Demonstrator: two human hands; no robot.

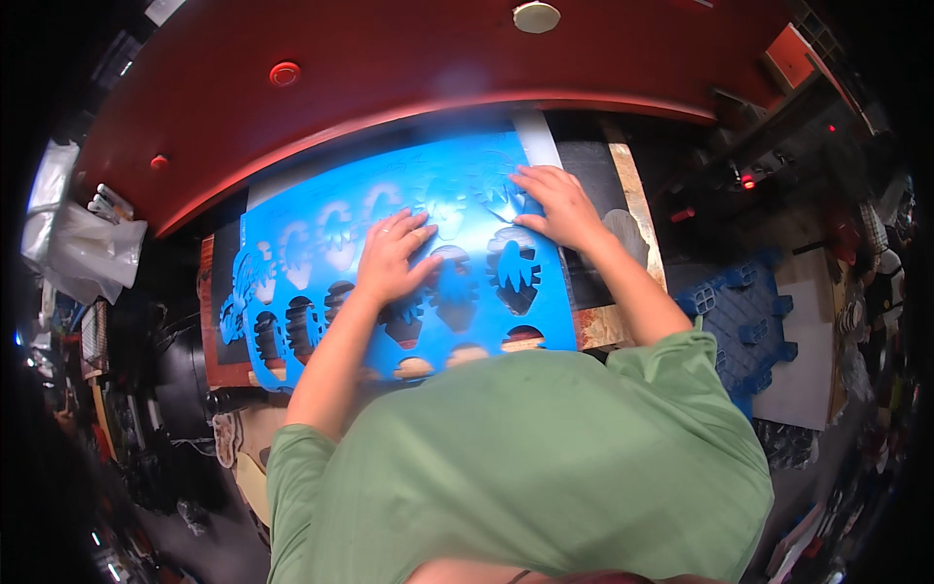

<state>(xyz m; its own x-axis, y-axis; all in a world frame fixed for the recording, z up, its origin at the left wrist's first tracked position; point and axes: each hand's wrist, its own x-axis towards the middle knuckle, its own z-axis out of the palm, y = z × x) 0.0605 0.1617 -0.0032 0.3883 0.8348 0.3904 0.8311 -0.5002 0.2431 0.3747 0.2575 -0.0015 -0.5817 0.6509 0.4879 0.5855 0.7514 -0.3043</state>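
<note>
Red machine across the back, with a red button toward the left, a smaller one farther left and a pale disc near the top. Before it, a dark counter with a wooden strip down the right side. Wears a green shirt and leans in over a blue sheet spread on the counter, directly under both hands and reaching almost to the shirt. Across the sheet, rows of cut shapes with jagged edges; in the near row, dark gaps with toothed blue parts inside some of them. At its left edge, a cluster of blue pieces. Lays the left hand palm down near the middle of the sheet, fingers loosely spread, released. Holds the right hand at the far right part, thumb and fingers apart, clasping nothing, fingertips beside a shiny raised flap. Cannot tell how firmly either hand presses. Well off to the right, a blue pallet beside a white board; at far left, a clear bag.
</note>
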